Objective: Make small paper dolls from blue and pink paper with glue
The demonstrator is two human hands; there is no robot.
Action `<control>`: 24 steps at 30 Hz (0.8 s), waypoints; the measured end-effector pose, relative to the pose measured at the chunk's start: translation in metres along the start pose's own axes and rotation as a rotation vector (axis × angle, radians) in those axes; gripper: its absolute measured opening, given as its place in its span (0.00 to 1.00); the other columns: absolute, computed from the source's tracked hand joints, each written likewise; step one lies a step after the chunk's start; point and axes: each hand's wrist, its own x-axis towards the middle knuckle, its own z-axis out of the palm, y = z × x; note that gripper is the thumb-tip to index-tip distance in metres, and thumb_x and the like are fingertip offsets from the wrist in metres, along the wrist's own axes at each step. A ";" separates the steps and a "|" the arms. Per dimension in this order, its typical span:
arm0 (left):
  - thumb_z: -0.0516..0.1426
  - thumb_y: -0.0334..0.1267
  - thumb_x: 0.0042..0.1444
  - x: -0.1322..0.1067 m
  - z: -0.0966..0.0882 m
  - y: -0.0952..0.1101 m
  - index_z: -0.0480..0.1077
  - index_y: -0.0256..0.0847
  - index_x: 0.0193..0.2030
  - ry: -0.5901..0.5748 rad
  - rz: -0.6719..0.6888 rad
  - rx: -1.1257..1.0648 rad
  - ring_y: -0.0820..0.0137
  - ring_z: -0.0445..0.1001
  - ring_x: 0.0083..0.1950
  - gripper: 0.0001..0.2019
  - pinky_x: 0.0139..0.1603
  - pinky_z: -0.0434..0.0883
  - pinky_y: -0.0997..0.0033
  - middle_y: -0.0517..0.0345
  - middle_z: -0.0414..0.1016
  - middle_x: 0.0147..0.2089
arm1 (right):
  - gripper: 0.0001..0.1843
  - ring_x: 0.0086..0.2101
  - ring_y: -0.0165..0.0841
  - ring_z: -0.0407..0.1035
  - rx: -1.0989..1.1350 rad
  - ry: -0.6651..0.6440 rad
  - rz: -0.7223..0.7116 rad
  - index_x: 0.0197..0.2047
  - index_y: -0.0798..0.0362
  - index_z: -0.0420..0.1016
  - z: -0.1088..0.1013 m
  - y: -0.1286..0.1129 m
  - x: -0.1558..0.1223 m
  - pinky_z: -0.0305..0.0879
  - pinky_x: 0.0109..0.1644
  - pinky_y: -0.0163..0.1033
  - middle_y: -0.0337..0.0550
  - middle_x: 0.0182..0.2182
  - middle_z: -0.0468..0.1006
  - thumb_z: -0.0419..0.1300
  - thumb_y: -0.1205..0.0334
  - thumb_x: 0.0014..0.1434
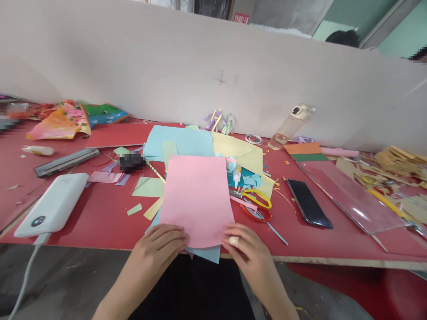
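A sheet of pink paper [197, 200] lies in front of me, its near edge close to the table's front edge. My left hand [163, 244] grips its lower left corner, fingers on top and the thumb out of sight. At the lower right corner, my right hand [245, 244] pinches the sheet; a pale band wraps one finger. Light blue paper [210, 254] pokes out beneath the near edge. Right of the pink sheet lie scissors [256, 200] with yellow and red handles, partly covered, and a small glue bottle [236, 175].
Blue paper [180, 138] and cream paper [240, 149] lie behind, among scraps. A white power bank [55, 204] with a cable is at left. A phone [309, 203], a tilted water bottle [290, 129] and a clear plastic sleeve [350, 191] stand or lie at right. A pale partition [160, 66] closes the back.
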 end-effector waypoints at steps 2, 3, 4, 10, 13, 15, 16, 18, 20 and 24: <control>0.55 0.33 0.68 0.000 0.004 0.004 0.76 0.43 0.48 0.043 -0.043 -0.018 0.65 0.80 0.51 0.08 0.51 0.78 0.66 0.54 0.82 0.48 | 0.09 0.41 0.37 0.78 0.038 0.027 0.048 0.33 0.50 0.76 -0.002 0.003 0.002 0.78 0.45 0.40 0.43 0.33 0.80 0.60 0.62 0.67; 0.55 0.33 0.68 0.000 0.006 0.005 0.76 0.43 0.46 0.053 -0.067 -0.037 0.65 0.80 0.50 0.07 0.51 0.78 0.66 0.54 0.82 0.47 | 0.10 0.40 0.37 0.77 0.052 0.020 0.068 0.32 0.50 0.76 -0.003 0.004 0.002 0.77 0.44 0.40 0.43 0.32 0.79 0.61 0.61 0.66; 0.56 0.33 0.67 0.000 0.006 0.005 0.76 0.43 0.43 0.052 -0.091 -0.062 0.64 0.80 0.50 0.06 0.51 0.78 0.66 0.54 0.82 0.46 | 0.11 0.39 0.37 0.77 0.062 0.004 0.079 0.31 0.50 0.75 -0.004 0.005 0.002 0.77 0.44 0.40 0.42 0.31 0.79 0.61 0.59 0.66; 0.57 0.33 0.65 0.004 -0.002 -0.007 0.72 0.43 0.33 -0.064 -0.300 -0.287 0.68 0.80 0.45 0.08 0.40 0.78 0.75 0.54 0.79 0.44 | 0.12 0.39 0.36 0.75 0.119 -0.111 0.121 0.32 0.49 0.75 -0.010 0.006 0.004 0.75 0.43 0.39 0.42 0.32 0.77 0.59 0.58 0.68; 0.55 0.31 0.66 0.006 -0.004 -0.011 0.73 0.43 0.36 -0.072 -0.269 -0.302 0.66 0.78 0.49 0.09 0.46 0.77 0.72 0.53 0.78 0.46 | 0.10 0.39 0.36 0.74 0.120 -0.117 0.154 0.34 0.49 0.75 -0.008 0.005 0.004 0.74 0.44 0.39 0.41 0.32 0.76 0.58 0.60 0.68; 0.53 0.31 0.67 0.007 -0.004 -0.011 0.72 0.44 0.37 -0.085 -0.268 -0.279 0.66 0.76 0.53 0.09 0.50 0.76 0.70 0.53 0.77 0.48 | 0.09 0.40 0.37 0.73 0.120 -0.122 0.181 0.34 0.48 0.75 -0.006 0.005 0.004 0.73 0.45 0.40 0.41 0.33 0.76 0.58 0.61 0.68; 0.53 0.31 0.68 0.007 -0.004 -0.011 0.71 0.44 0.37 -0.095 -0.279 -0.273 0.66 0.75 0.54 0.09 0.51 0.75 0.70 0.53 0.77 0.49 | 0.09 0.40 0.37 0.72 0.125 -0.123 0.198 0.34 0.48 0.75 -0.005 0.004 0.003 0.72 0.45 0.40 0.41 0.33 0.76 0.59 0.62 0.68; 0.52 0.32 0.68 0.007 -0.003 -0.009 0.70 0.44 0.36 -0.106 -0.311 -0.269 0.66 0.74 0.55 0.09 0.52 0.74 0.69 0.53 0.76 0.50 | 0.08 0.41 0.38 0.72 0.139 -0.134 0.246 0.34 0.48 0.75 -0.003 0.003 0.002 0.71 0.46 0.41 0.41 0.33 0.76 0.60 0.62 0.67; 0.52 0.34 0.68 0.007 -0.003 -0.008 0.69 0.43 0.34 -0.109 -0.352 -0.264 0.67 0.75 0.54 0.10 0.50 0.74 0.70 0.54 0.76 0.51 | 0.08 0.42 0.38 0.71 0.150 -0.150 0.296 0.33 0.49 0.74 -0.003 0.001 0.003 0.71 0.47 0.42 0.41 0.33 0.76 0.61 0.63 0.66; 0.55 0.36 0.67 0.010 -0.003 -0.003 0.68 0.43 0.32 -0.077 -0.388 -0.132 0.65 0.77 0.50 0.10 0.46 0.75 0.67 0.55 0.77 0.49 | 0.09 0.40 0.39 0.71 0.147 -0.176 0.389 0.30 0.50 0.72 -0.004 -0.005 0.006 0.70 0.46 0.43 0.41 0.33 0.74 0.62 0.65 0.64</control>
